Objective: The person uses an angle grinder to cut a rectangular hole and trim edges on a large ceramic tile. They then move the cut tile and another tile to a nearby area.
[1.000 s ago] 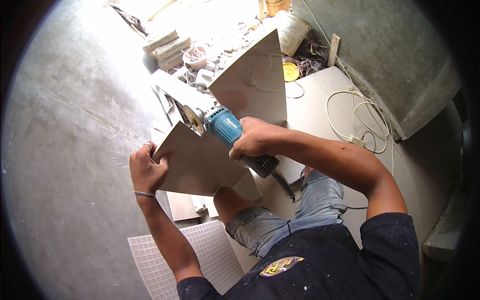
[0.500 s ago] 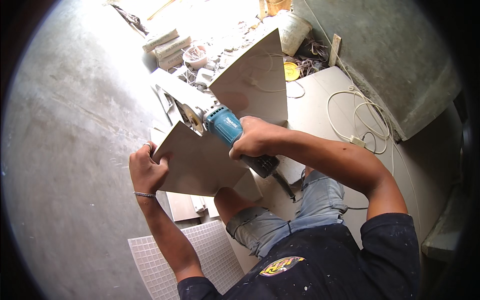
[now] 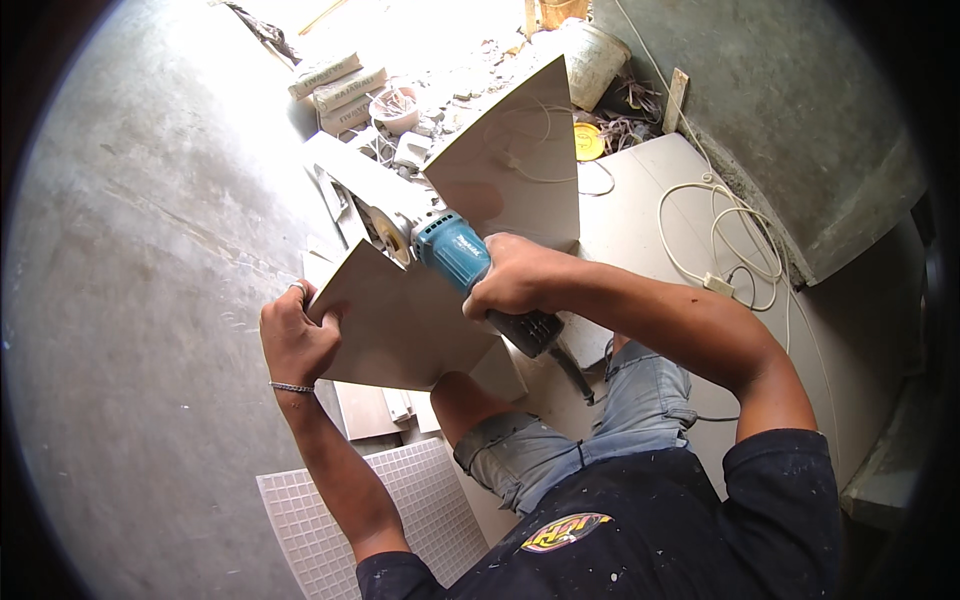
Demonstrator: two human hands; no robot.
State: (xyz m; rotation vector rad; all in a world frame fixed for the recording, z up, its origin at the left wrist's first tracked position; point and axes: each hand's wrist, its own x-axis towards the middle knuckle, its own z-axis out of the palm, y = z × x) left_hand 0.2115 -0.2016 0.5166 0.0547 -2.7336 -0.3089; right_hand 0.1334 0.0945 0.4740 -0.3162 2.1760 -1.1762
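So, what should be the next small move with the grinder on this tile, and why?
Probably ease the grinder a little further along the cut. Its disc sits at the tile edge, the right hand grips the body, and the left hand steadies the tile's corner, clear of the disc.

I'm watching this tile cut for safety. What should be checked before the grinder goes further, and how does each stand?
1. Right hand firmly on grinder: ok.
2. Left hand gripping tile edge, away from disc: ok.
3. Tile supported: not ok, only hand and knee hold it.
4. Gloves: not ok, both hands bare.
5. Cable away from disc: ok.
6. Disc guard: cannot tell.
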